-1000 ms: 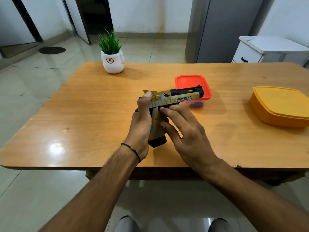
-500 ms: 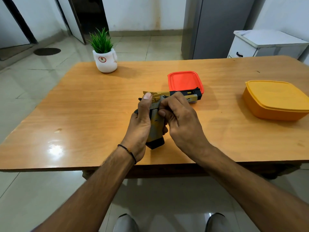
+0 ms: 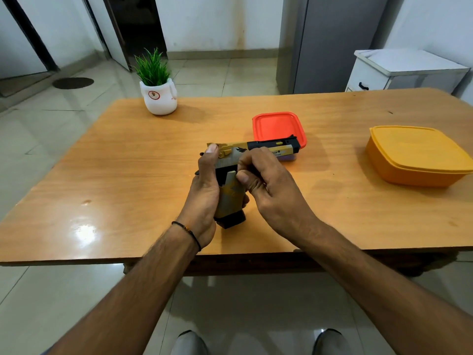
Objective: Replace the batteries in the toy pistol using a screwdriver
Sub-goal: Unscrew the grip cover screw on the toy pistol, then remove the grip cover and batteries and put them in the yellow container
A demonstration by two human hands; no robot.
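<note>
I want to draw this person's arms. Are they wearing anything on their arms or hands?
Both forearms are bare, no sleeves showing. Round the wrist of the left hand sits a thin black cord bracelet with a small orange bead. The right hand wears nothing: no watch, ring or glove.

We see the gold-and-grey plastic toy pistol (image 3: 231,197) at the frame's centre, its black muzzle end pointing right and its black-based grip slanting down toward us. Our left hand (image 3: 204,196) wraps the grip. Our right hand (image 3: 271,190) curls against it beside a small grey panel tilted outward.
</note>
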